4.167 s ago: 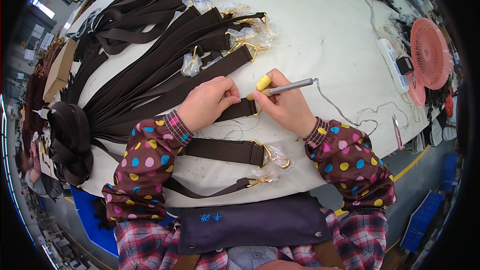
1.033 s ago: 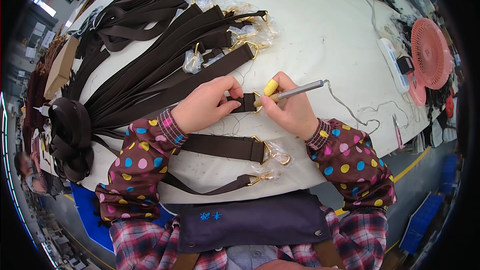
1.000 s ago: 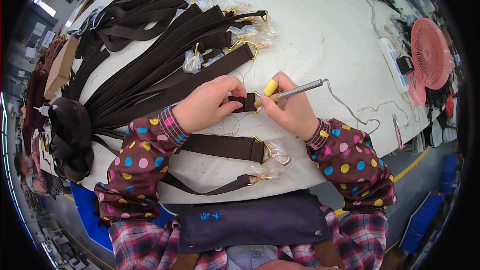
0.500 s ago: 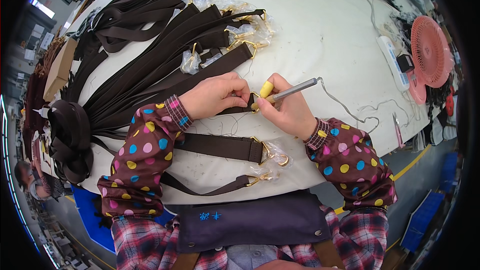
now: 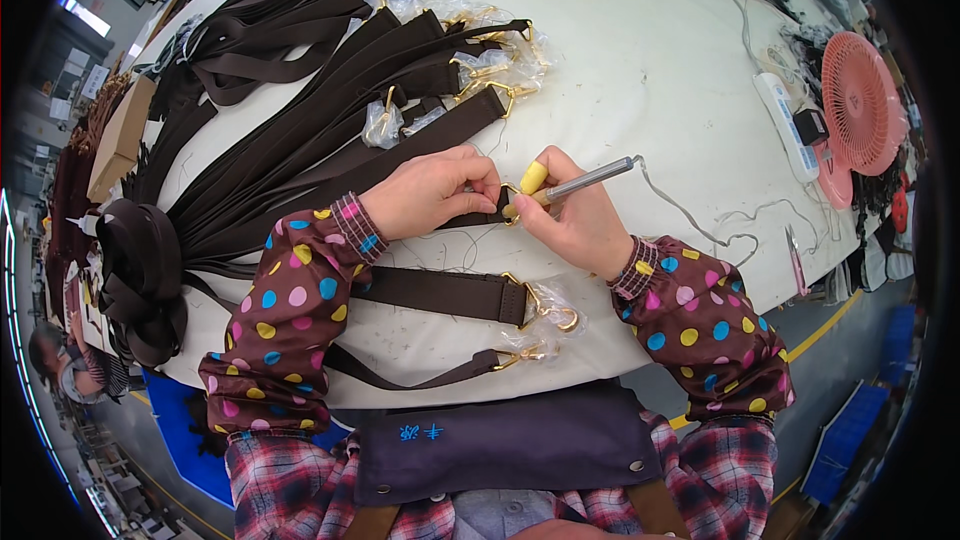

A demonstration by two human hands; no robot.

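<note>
My left hand (image 5: 435, 192) is closed, its thumb and fingers pinching the end of a dark brown webbing strap (image 5: 474, 221). A gold metal ring (image 5: 513, 221) sits at that end. In my right hand (image 5: 585, 230) is a corded pen-shaped tool, like a soldering iron (image 5: 597, 176), with a grey handle. It slants down to the left; its tip lies close to the ring, partly hidden by fingers. A yellow finger cot (image 5: 533, 177) covers one right fingertip. Nearer me lie a wide strap (image 5: 440, 294) and a narrower strap (image 5: 430, 381), with gold hardware in clear plastic wrap.
Bundled dark straps (image 5: 330, 130) fan over the left of the white table (image 5: 660, 80). A coiled strap bunch (image 5: 140, 280) lies far left. To the right are a pink fan (image 5: 860, 90), a white power strip (image 5: 785, 125) and small scissors (image 5: 795, 260). The tool's cord (image 5: 680, 210) trails rightward.
My left forearm has shifted very slightly to the right. Both hands keep their grip, and the strap and tool stay practically in place.
</note>
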